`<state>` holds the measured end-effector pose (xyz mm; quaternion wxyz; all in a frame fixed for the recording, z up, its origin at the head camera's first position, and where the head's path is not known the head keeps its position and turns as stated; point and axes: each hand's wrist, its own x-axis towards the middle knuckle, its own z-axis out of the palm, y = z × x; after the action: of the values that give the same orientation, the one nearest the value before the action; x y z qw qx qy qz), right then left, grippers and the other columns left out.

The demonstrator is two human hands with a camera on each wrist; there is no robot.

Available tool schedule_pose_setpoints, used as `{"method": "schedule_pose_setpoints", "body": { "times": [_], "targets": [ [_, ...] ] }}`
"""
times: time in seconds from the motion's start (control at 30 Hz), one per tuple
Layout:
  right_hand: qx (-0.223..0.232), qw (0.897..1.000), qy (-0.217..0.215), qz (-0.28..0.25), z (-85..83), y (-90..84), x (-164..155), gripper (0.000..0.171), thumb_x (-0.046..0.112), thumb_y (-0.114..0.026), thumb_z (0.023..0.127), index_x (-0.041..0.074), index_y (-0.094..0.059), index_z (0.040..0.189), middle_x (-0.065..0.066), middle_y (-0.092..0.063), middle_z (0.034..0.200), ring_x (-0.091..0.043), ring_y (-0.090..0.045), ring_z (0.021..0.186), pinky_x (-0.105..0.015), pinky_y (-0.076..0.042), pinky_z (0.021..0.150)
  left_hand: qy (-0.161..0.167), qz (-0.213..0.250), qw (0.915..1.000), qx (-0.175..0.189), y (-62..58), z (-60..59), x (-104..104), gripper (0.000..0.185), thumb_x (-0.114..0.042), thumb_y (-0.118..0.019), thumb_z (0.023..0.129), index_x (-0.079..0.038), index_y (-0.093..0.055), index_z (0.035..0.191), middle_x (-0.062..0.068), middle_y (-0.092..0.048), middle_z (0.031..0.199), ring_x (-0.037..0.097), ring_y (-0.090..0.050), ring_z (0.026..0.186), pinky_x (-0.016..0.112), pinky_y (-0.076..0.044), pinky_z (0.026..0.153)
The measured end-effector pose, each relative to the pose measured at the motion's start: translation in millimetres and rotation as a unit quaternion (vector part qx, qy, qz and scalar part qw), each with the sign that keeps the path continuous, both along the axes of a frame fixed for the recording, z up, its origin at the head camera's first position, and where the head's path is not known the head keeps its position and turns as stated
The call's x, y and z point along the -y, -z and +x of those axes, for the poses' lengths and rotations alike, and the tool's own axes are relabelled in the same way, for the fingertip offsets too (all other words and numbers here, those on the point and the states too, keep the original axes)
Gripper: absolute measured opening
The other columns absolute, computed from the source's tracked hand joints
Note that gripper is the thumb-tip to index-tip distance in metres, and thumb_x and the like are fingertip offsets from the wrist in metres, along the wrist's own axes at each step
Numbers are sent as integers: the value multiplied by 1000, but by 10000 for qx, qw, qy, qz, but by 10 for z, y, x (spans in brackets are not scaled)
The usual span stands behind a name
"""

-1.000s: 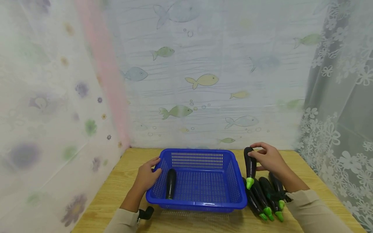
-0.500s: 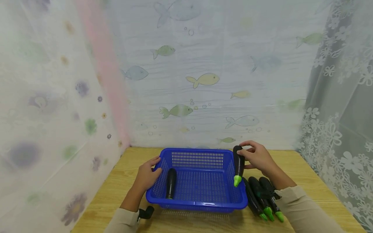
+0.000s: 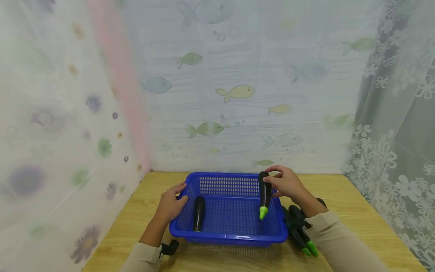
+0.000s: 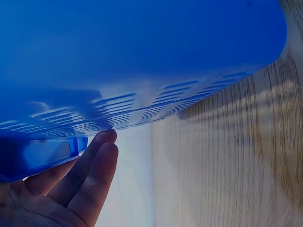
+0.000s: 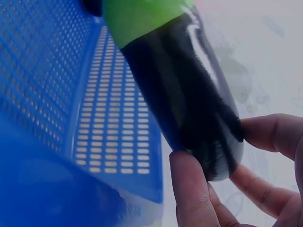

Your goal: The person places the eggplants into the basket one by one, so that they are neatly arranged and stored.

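Observation:
My right hand [image 3: 285, 184] pinches a dark eggplant [image 3: 264, 194] by its rounded end, above the right part of a blue plastic basket [image 3: 234, 237]. The eggplant's green stem end points down in the head view; the right wrist view shows thumb and fingers on either side of its dark end [image 5: 189, 104]. My left hand [image 3: 171, 204] holds the basket's left rim, thumb on the inner side. In the left wrist view its fingers [image 4: 102, 165] lie against the outside of the basket. Another eggplant [image 3: 199, 212] lies inside the basket at the left.
Several eggplants [image 3: 298, 230] lie on the wooden table [image 3: 357, 211] right of the basket, partly hidden by my right forearm. A fish-patterned curtain [image 3: 238, 113] hangs behind the table, with a flowered one [image 3: 68, 151] at the left.
My right hand has carried the eggplant leftward, from above the pile on the right to over the basket. The left hand and the basket have stayed put.

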<state>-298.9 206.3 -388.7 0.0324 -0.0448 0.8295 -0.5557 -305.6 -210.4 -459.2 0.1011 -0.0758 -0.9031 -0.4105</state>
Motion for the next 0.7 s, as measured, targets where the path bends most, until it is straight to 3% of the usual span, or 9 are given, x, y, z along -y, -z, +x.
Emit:
{"method": "schedule_pose_setpoints", "body": {
  "times": [0.37, 0.7],
  "targets": [
    [213, 9997, 0, -119, -46, 33, 252, 49, 22, -72, 96, 7, -57, 141, -26, -64, 128, -32, -74, 101, -52, -64, 77, -21, -53, 10000, -45, 21, -10, -14, 56, -16, -65, 95, -6, -55, 149, 8, -50, 159, 35, -71, 116, 50, -59, 95],
    [377, 9991, 42, -200, -196, 135, 475, 48, 17, -74, 92, 6, -60, 137, -26, -64, 122, -30, -76, 90, -51, -64, 75, -63, -52, 10000, -31, 19, 15, -15, 56, -15, -65, 95, -6, -56, 149, 8, -51, 158, 36, -71, 115, 49, -61, 91]
  ]
}}
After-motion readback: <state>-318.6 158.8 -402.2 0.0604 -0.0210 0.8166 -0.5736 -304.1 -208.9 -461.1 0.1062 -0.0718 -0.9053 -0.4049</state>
